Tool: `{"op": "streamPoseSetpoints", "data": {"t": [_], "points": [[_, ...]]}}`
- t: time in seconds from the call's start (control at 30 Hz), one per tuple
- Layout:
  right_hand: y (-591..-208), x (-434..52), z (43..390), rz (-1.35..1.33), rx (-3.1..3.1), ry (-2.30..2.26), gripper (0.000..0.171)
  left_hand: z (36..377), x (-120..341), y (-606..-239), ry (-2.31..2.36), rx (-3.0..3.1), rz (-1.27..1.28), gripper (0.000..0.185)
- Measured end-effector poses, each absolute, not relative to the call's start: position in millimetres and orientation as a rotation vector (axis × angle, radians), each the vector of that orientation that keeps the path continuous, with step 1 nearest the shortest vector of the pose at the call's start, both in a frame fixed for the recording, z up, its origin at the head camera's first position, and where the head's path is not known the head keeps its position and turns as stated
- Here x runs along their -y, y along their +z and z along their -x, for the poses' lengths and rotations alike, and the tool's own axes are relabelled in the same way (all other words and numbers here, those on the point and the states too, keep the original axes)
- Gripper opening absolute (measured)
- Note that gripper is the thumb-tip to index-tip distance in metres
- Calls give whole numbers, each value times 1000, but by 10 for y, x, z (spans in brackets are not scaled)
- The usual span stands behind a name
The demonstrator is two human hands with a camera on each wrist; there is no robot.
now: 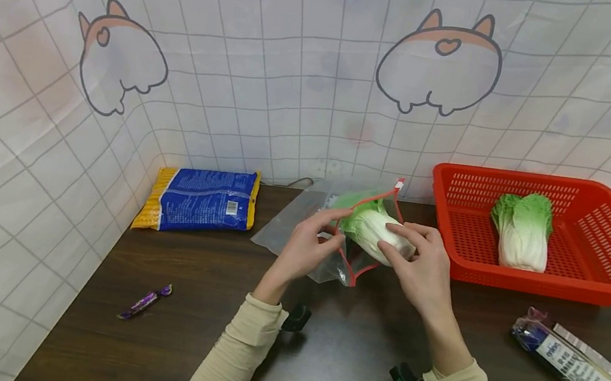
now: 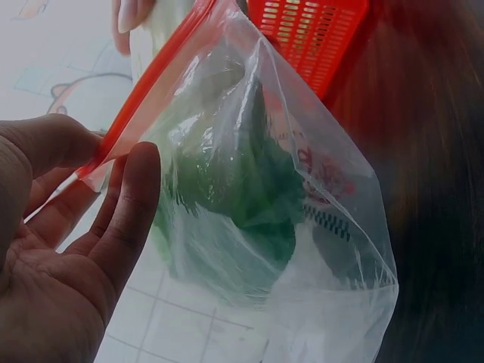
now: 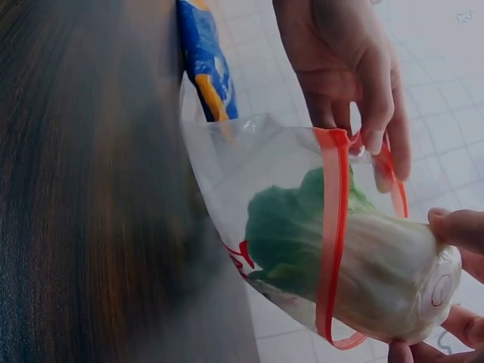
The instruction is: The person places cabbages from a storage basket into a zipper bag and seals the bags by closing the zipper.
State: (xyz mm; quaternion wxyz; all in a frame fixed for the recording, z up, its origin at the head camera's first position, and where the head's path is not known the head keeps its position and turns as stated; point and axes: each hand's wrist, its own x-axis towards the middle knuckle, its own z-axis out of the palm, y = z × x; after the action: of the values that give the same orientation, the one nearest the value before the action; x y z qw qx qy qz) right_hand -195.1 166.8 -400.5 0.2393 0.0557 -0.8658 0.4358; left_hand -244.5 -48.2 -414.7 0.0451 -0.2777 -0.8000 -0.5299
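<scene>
A clear zip bag (image 2: 333, 265) with a red zip edge lies on its side, its mouth spread apart toward the right. Leaves first, a napa cabbage (image 1: 373, 230) sits partway inside it, green leaves within and the white base sticking out. My left hand (image 1: 310, 244) pinches the red zip edge (image 2: 144, 91) between thumb and fingers. The white base end of the cabbage is gripped by my right hand (image 1: 421, 264), thumb on one side and fingers on the other, as the right wrist view shows too.
A red plastic basket (image 1: 512, 274) at the back right holds another napa cabbage (image 1: 524, 240). At the back left lies a blue and yellow packet (image 1: 206, 199). A purple wrapped candy (image 1: 145, 302) is at the left, and a long plastic-wrapped package (image 1: 581, 370) lies at the right.
</scene>
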Motion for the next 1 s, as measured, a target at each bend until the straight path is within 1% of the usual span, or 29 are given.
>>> {"op": "streamPoseSetpoints", "data": {"t": [0.2, 0.4, 0.57, 0.8, 0.93, 1.0], "points": [[-3994, -1649, 1958, -176, 2371, 1168, 32, 2435, 498, -4125, -1663, 2420, 817, 45], [-3959, -1648, 1972, -254, 2395, 1141, 31, 2441, 484, -4121, -1692, 2391, 818, 45], [-3926, -1651, 1995, -206, 2378, 1112, 33, 2450, 487, -4126, -1675, 2387, 820, 45], [-3901, -1658, 1999, -270, 2504, 1226, 35, 2462, 519, -4131, -1626, 2399, 793, 44], [-3923, -1615, 2012, -247, 2446, 1172, 34, 2462, 519, -4132, -1641, 2386, 834, 43], [-3925, -1588, 2017, -271, 2432, 1157, 36, 2465, 519, -4124, -1649, 2380, 853, 43]]}}
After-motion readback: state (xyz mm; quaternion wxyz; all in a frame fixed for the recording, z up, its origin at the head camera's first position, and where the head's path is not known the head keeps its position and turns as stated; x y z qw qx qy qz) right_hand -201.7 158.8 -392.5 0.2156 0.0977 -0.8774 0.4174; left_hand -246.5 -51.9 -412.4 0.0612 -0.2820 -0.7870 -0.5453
